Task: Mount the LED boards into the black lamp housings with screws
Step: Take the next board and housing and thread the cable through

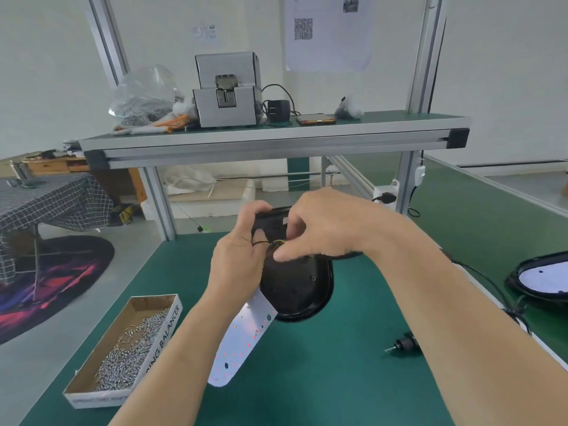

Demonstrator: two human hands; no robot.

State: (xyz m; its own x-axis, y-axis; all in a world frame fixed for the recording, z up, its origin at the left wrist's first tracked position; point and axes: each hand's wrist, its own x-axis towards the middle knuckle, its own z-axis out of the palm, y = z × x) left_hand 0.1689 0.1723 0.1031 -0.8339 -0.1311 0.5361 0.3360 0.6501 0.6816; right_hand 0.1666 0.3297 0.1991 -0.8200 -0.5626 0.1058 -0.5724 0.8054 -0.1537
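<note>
A black oval lamp housing (296, 287) is held tilted above the green bench (322, 379). My left hand (238, 259) grips its upper left edge, fingers curled over the rim. A white LED board (242, 339) hangs down below that hand, past the housing's lower left edge. My right hand (322, 226) reaches over the top of the housing and pinches a small wire or part at its upper middle; what exactly is pinched is blurred. A cardboard box of silver screws (129, 348) lies at the left of the bench.
A black screwdriver tip (404, 344) with its cable lies on the bench at right. A second housing with a white board inside (541, 278) sits at the far right. An upper shelf (270, 133) carries a screw feeder, a bag and a phone.
</note>
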